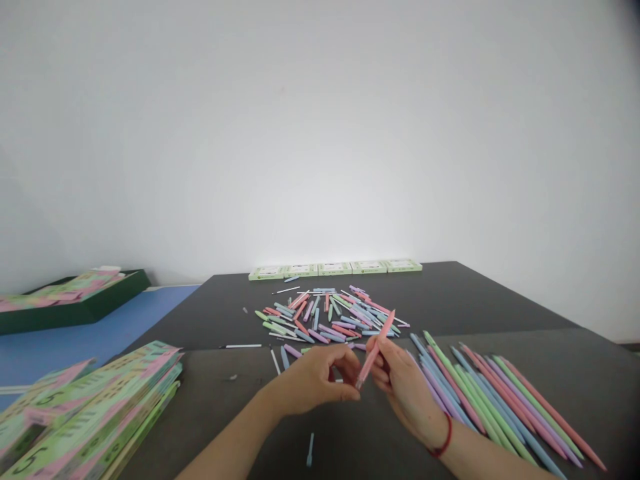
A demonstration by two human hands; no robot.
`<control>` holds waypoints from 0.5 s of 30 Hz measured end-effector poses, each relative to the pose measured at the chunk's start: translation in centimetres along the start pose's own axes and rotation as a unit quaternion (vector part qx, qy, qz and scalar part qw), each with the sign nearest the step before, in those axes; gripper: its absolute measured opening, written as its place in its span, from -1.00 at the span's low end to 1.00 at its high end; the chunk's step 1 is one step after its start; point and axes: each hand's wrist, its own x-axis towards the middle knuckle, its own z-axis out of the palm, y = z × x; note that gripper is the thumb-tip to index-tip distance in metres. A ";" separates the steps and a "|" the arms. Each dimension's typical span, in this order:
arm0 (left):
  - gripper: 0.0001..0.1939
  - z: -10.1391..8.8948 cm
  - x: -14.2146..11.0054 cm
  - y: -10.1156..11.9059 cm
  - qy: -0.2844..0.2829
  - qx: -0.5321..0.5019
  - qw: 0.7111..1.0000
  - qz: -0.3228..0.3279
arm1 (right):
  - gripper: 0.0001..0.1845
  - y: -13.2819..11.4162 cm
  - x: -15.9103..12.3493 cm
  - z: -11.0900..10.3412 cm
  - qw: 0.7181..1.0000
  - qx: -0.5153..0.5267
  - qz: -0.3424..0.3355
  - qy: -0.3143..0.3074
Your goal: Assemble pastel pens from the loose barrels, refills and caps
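My right hand [400, 383] grips a pink pen [377, 350] between thumb and fingers. The pen tilts, its pointed end up and to the right. At its lower end, my left hand [320, 377] curls thumb and forefinger around the tip of the barrel; the exact contact is partly hidden. Just beyond both hands spreads a loose pile of pastel pen parts [330, 320], with thin white refills among them. To the right of my right hand lies a row of pink, green, blue and purple pens [490, 393]. A small light-blue part [310, 450] rests below my left hand.
Stacked printed packs [100, 413] stand at the left edge of the dark table [210, 393]. Pale green boxes [335, 269] line its far edge. Beyond on the left, a dark green tray [75, 310] with more packs sits on a blue surface [165, 307]. A white wall rises behind.
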 end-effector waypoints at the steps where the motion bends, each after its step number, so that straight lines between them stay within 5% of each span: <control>1: -0.73 -0.1 -0.1 0.2 -0.009 -0.011 1.000 0.009 | -0.59 0.0 0.0 0.0 1.000 0.007 -0.001 -0.001; 9: -0.79 0.4 0.0 0.0 0.001 -0.010 0.999 0.038 | -0.65 0.1 -0.6 0.4 0.998 0.037 0.042 0.003; 15: -0.80 0.8 0.0 0.4 0.041 0.081 0.993 0.075 | -0.62 0.2 -0.8 0.4 1.000 0.000 0.026 -0.001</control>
